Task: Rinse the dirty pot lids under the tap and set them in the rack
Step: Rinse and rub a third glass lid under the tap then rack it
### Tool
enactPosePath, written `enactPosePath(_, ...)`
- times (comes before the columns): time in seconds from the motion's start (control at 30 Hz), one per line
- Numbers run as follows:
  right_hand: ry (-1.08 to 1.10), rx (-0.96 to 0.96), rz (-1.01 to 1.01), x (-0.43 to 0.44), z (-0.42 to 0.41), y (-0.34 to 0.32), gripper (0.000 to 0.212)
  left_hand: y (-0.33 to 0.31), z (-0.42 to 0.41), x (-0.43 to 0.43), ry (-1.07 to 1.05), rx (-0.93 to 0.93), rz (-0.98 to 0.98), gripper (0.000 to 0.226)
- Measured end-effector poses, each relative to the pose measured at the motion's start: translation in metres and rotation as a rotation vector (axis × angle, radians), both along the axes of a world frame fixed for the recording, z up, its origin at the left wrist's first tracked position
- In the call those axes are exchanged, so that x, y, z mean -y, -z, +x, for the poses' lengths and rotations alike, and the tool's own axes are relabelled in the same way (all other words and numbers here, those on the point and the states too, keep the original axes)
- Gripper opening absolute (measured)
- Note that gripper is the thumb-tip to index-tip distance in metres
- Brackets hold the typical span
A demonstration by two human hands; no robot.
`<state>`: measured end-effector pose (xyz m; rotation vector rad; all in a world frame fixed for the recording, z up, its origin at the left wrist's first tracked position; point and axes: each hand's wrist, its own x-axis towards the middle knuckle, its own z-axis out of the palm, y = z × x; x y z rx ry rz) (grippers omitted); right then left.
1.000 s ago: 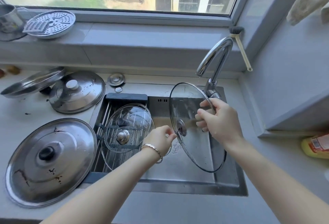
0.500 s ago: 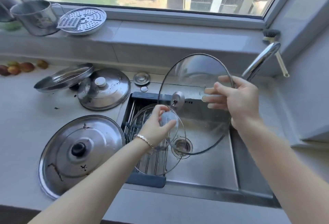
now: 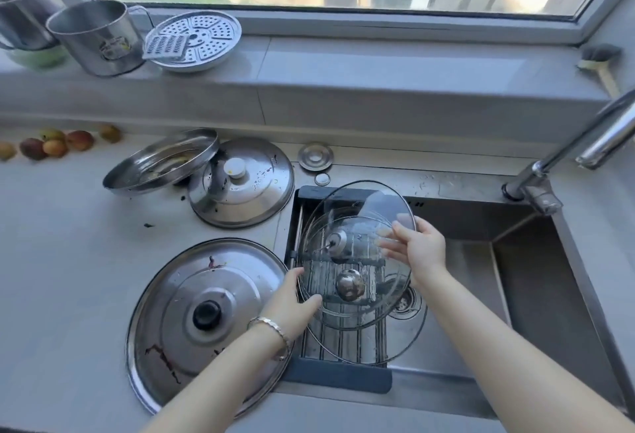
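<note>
I hold a clear glass lid (image 3: 364,205) with a steel knob, tilted low over the dish rack (image 3: 338,379) in the sink's left half. My left hand (image 3: 292,302) pinches its lower left rim. My right hand (image 3: 419,247) grips its right rim, fingers showing through the glass. Under it a second glass lid (image 3: 343,340) lies in the rack. The tap (image 3: 604,137) stands at the right, with no water visible. A large stained steel lid (image 3: 192,312) and a smaller spotted steel lid (image 3: 240,181) lie on the counter to the left.
The steel sink (image 3: 536,295) is bare on its right side. A shallow steel pan (image 3: 161,161) leans by the smaller lid. A small drain cover (image 3: 315,156) sits behind the sink. Steel pots and a steamer plate (image 3: 192,40) stand on the sill; fruit (image 3: 51,145) lies far left.
The glass lid has come left and down from beside the tap to just over the rack. My left hand has shifted from the knob to the rim.
</note>
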<state>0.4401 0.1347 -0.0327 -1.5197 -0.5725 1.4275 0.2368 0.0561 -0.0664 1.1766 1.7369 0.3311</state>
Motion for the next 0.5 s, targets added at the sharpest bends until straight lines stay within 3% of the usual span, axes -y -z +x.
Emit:
enactPosePath(0.13,-0.007,0.111,-0.012,-0.001,0.009,0.017,0.016,0.005,-0.015,0.003,-0.044,0.007,0.015,0.053)
enactPosePath(0.37,-0.148,0.899,-0.103,0.016,0.011,0.049,0.055,0.008,-0.024,0.004,-0.100,0.010,0.026,0.037)
enactPosePath(0.5,-0.180,0.903,-0.195,0.022,0.013,0.052,0.056,0.007,-0.031,0.005,-0.124,0.015,0.033,0.034)
